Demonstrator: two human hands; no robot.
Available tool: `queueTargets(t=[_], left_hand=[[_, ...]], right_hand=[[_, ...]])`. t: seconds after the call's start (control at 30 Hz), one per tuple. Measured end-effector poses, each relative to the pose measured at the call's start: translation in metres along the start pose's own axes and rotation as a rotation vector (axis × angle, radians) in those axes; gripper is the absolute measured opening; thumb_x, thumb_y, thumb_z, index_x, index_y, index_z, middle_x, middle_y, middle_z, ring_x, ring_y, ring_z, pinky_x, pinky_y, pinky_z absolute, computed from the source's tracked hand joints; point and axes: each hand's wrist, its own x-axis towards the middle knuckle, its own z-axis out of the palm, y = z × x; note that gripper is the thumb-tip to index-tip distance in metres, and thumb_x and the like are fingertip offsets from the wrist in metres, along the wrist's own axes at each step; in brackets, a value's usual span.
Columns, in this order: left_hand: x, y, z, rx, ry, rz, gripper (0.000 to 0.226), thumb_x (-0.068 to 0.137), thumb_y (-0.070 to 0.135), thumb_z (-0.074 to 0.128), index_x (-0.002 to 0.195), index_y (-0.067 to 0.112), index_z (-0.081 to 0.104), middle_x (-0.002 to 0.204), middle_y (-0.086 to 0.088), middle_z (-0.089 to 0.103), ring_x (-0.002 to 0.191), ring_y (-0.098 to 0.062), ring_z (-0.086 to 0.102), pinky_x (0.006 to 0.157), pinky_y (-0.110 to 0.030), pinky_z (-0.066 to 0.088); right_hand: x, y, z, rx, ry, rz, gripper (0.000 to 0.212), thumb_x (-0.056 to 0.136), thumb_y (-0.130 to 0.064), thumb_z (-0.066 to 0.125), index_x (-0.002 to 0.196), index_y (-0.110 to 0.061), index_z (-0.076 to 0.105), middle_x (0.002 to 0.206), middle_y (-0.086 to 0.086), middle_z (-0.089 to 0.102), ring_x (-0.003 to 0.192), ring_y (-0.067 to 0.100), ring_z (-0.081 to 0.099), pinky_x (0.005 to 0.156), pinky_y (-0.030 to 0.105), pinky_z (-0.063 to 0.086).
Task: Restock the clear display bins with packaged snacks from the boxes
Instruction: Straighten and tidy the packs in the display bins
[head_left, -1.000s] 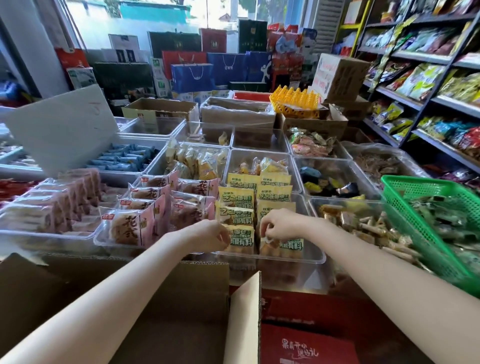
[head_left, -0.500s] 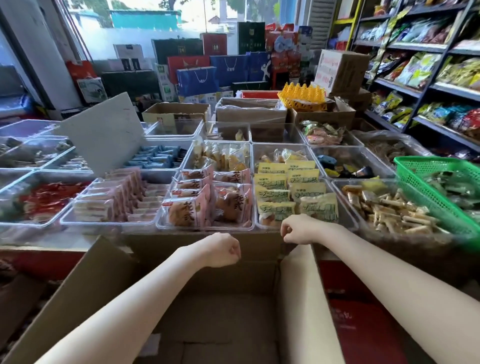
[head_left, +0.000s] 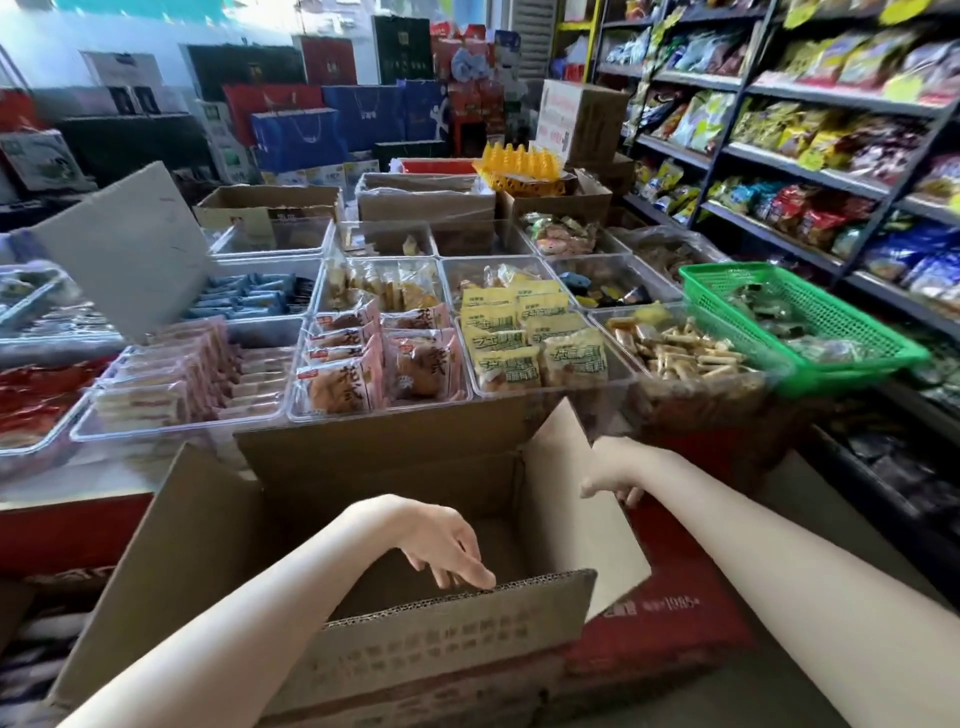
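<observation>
A shop interior is seen from the head camera, with stocked shelves (head_left: 810, 156) filling the upper right of the frame and gift bags stacked at top centre. Across the middle, clear display bins (head_left: 613, 387) are set edge to edge; yellow snack packs (head_left: 530, 338) fill the centre bin, pink-wrapped cakes (head_left: 363, 358) the bin to its left, and small wrapped sticks the bin to its right, beside a green basket (head_left: 810, 332). At lower centre an open cardboard box (head_left: 395, 457) is held: the left hand (head_left: 441, 545) is draped with loosely spread fingers over the near flap (head_left: 452, 629), and the right hand (head_left: 618, 473) is closed on the right flap's edge. A red carton (head_left: 670, 618) is seen beside the box.
</observation>
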Motion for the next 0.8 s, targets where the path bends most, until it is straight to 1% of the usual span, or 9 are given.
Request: queueTargets(t=[0.1, 0.2, 0.27, 0.33, 0.43, 0.53, 0.63, 0.7, 0.8], left_hand=[[0.006, 0.007, 0.016, 0.111, -0.035, -0.013, 0.048, 0.086, 0.044, 0.058, 0.126, 0.018, 0.054, 0.119, -0.001, 0.06, 0.095, -0.016, 0.059, 0.084, -0.024, 0.047], [0.006, 0.018, 0.02, 0.258, 0.044, -0.026, 0.039, 0.086, 0.033, 0.06, 0.123, 0.018, 0.059, 0.112, -0.005, 0.064, 0.086, -0.014, 0.055, 0.079, -0.023, 0.044], [-0.001, 0.026, 0.013, 0.375, 0.041, -0.05, 0.037, 0.086, 0.026, 0.06, 0.121, 0.013, 0.06, 0.112, -0.009, 0.066, 0.091, -0.019, 0.06, 0.079, -0.026, 0.043], [-0.014, 0.037, 0.0, 0.449, 0.011, -0.094, 0.039, 0.087, 0.019, 0.06, 0.124, 0.006, 0.056, 0.114, -0.013, 0.065, 0.102, -0.024, 0.062, 0.081, -0.027, 0.046], [-0.039, 0.066, -0.028, 0.439, 0.033, -0.14, 0.044, 0.089, 0.016, 0.06, 0.13, 0.004, 0.05, 0.12, -0.013, 0.062, 0.11, -0.023, 0.06, 0.082, -0.022, 0.046], [-0.056, 0.116, -0.042, 0.377, 0.105, -0.111, 0.047, 0.089, 0.015, 0.059, 0.133, 0.004, 0.047, 0.125, -0.01, 0.059, 0.107, -0.017, 0.06, 0.079, -0.018, 0.044], [-0.051, 0.184, -0.034, 0.354, 0.185, 0.011, 0.05, 0.09, 0.016, 0.059, 0.136, 0.004, 0.043, 0.128, -0.01, 0.058, 0.099, -0.012, 0.059, 0.08, -0.017, 0.043], [-0.037, 0.235, -0.021, 0.356, 0.206, 0.092, 0.052, 0.09, 0.017, 0.059, 0.137, 0.005, 0.041, 0.128, -0.011, 0.058, 0.105, -0.015, 0.06, 0.08, -0.018, 0.042], [-0.008, 0.316, -0.003, 0.376, 0.165, 0.168, 0.045, 0.09, 0.016, 0.059, 0.131, 0.001, 0.046, 0.124, -0.013, 0.06, 0.113, -0.02, 0.058, 0.077, -0.018, 0.043]], right_hand=[[-0.006, 0.004, 0.018, 0.132, -0.021, 0.025, 0.022, 0.087, -0.022, 0.062, 0.094, -0.005, 0.049, 0.092, 0.011, 0.056, 0.076, 0.023, 0.067, 0.062, 0.027, 0.052], [-0.009, 0.002, 0.04, 0.133, -0.092, 0.038, 0.018, 0.086, -0.02, 0.063, 0.085, -0.006, 0.05, 0.087, 0.01, 0.058, 0.056, 0.017, 0.056, 0.053, 0.025, 0.046], [-0.014, 0.002, 0.041, 0.099, -0.076, 0.012, 0.019, 0.086, -0.017, 0.06, 0.074, -0.007, 0.048, 0.077, 0.008, 0.056, 0.049, 0.017, 0.05, 0.046, 0.022, 0.04], [-0.022, 0.007, 0.023, 0.124, -0.04, -0.022, 0.018, 0.087, -0.017, 0.058, 0.078, -0.005, 0.048, 0.07, 0.008, 0.051, 0.049, 0.018, 0.05, 0.044, 0.023, 0.038], [-0.042, 0.025, -0.029, 0.16, 0.08, -0.08, 0.02, 0.088, -0.016, 0.057, 0.076, -0.006, 0.045, 0.069, 0.006, 0.046, 0.053, 0.016, 0.045, 0.044, 0.024, 0.035], [-0.065, 0.056, -0.085, 0.119, 0.211, -0.088, 0.024, 0.086, -0.015, 0.057, 0.069, -0.008, 0.043, 0.065, 0.005, 0.044, 0.052, 0.016, 0.041, 0.045, 0.024, 0.031], [-0.088, 0.105, -0.127, -0.009, 0.292, -0.031, 0.025, 0.084, -0.013, 0.057, 0.064, -0.007, 0.045, 0.064, 0.007, 0.047, 0.052, 0.019, 0.044, 0.044, 0.023, 0.031], [-0.108, 0.15, -0.146, -0.04, 0.297, 0.021, 0.022, 0.084, -0.011, 0.055, 0.065, -0.006, 0.047, 0.064, 0.009, 0.048, 0.049, 0.021, 0.046, 0.041, 0.02, 0.034], [-0.137, 0.23, -0.165, -0.075, 0.33, 0.109, 0.021, 0.085, -0.013, 0.056, 0.066, -0.006, 0.048, 0.065, 0.009, 0.05, 0.047, 0.02, 0.046, 0.039, 0.018, 0.032]])
